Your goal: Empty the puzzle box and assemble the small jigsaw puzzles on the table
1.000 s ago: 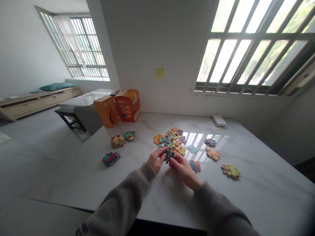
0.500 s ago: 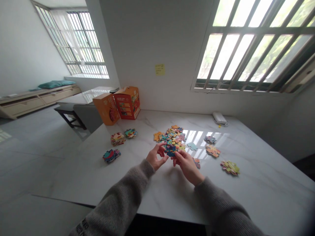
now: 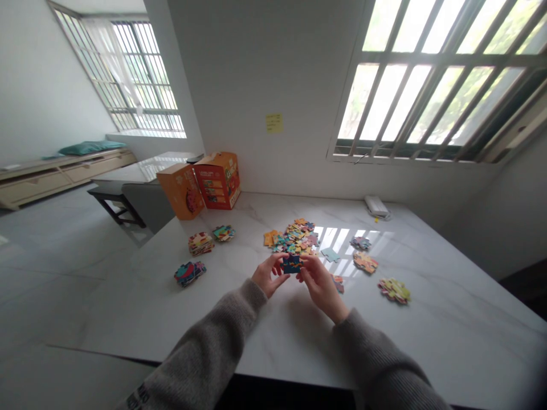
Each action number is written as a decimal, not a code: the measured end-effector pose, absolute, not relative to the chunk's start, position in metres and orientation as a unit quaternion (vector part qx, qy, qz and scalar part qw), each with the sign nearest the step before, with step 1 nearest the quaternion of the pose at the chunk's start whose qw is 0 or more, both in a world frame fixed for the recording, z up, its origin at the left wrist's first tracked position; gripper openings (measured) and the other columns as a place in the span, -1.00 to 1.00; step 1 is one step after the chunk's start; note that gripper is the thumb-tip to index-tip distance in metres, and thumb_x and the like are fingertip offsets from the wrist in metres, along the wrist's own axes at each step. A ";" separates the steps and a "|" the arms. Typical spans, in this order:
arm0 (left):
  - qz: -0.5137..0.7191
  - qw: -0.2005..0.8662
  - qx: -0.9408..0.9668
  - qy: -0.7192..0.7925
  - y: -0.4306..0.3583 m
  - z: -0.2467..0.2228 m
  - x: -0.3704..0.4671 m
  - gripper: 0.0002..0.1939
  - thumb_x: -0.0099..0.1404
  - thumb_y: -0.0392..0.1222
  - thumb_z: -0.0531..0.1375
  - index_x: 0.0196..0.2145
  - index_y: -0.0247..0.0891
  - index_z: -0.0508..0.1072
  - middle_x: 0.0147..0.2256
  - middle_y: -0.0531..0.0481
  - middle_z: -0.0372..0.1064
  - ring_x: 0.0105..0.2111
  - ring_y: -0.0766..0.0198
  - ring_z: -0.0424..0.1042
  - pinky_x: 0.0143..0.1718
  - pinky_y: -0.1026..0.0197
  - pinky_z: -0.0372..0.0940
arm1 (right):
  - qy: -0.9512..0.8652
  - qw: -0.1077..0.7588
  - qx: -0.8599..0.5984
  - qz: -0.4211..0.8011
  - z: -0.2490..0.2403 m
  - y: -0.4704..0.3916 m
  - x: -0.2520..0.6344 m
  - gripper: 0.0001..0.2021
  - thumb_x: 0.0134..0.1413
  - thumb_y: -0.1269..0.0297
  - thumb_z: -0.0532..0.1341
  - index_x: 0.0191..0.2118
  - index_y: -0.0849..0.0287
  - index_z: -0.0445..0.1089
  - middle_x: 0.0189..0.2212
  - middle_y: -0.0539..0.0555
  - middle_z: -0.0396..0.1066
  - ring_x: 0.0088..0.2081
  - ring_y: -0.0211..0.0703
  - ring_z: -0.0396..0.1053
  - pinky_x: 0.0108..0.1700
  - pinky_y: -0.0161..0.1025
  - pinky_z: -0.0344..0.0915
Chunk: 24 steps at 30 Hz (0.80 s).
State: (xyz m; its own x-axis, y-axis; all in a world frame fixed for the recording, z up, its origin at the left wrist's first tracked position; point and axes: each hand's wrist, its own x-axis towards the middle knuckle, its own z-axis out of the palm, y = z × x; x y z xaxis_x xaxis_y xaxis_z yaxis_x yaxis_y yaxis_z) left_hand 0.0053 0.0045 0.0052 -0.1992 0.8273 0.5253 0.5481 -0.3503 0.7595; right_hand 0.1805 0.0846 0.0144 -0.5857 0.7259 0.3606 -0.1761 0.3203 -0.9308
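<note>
Left hand point(image 3: 267, 274) and right hand point(image 3: 318, 283) both pinching joined puzzle pieces point(image 3: 291, 264) above worktop point(image 3: 427, 336); two orange boxes point(image 3: 200, 183) upright behind, contents hidden; loose pile point(image 3: 294, 238) near.

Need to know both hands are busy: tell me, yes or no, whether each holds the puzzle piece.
Yes: the left hand and right hand both grip the blue puzzle piece above the table.

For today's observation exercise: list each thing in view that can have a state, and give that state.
Left hand: fingers gripping the dark puzzle chunk.
Right hand: gripping the same chunk.
Dark puzzle chunk: held above the table.
Orange box: upright, top flap open.
Loose pile: unassembled.
</note>
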 end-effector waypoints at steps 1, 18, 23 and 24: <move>0.540 0.135 0.618 0.556 0.004 0.006 0.006 -0.51 0.19 -0.22 0.29 0.08 -0.17 0.33 -0.28 0.02 0.39 -0.42 0.37 0.37 -0.36 0.29 0.33 | -0.712 0.414 -0.197 0.531 0.014 0.085 0.182 -0.74 0.24 0.10 0.19 -0.02 0.07 0.29 -0.32 0.04 0.42 -0.37 -0.17 0.43 -0.29 -0.16 0.38; 0.521 0.153 0.617 0.569 0.004 0.008 0.006 -0.43 0.22 -0.17 0.26 0.17 -0.25 0.30 -0.40 0.06 0.38 -0.46 0.36 0.33 -0.36 0.27 0.32 | -0.654 0.407 -0.243 0.590 0.020 0.092 0.185 -0.68 0.14 0.00 0.27 -0.16 0.15 0.38 -0.38 0.07 0.50 -0.40 -0.13 0.46 -0.33 -0.18 0.36; 0.519 0.130 0.623 0.571 0.005 0.003 0.002 -0.39 0.16 -0.14 0.31 0.15 -0.25 0.30 -0.37 0.05 0.38 -0.47 0.37 0.32 -0.39 0.28 0.31 | -0.673 0.400 -0.236 0.576 0.018 0.090 0.184 -0.65 0.11 -0.03 0.29 -0.15 0.14 0.39 -0.35 0.08 0.51 -0.37 -0.13 0.47 -0.30 -0.17 0.35; 0.514 0.119 0.625 0.575 0.005 0.002 0.001 -0.40 0.15 -0.14 0.31 0.13 -0.25 0.30 -0.36 0.04 0.38 -0.47 0.37 0.32 -0.39 0.28 0.31 | -0.680 0.396 -0.231 0.573 0.017 0.089 0.184 -0.66 0.12 -0.02 0.28 -0.15 0.14 0.39 -0.35 0.08 0.51 -0.36 -0.12 0.48 -0.29 -0.17 0.35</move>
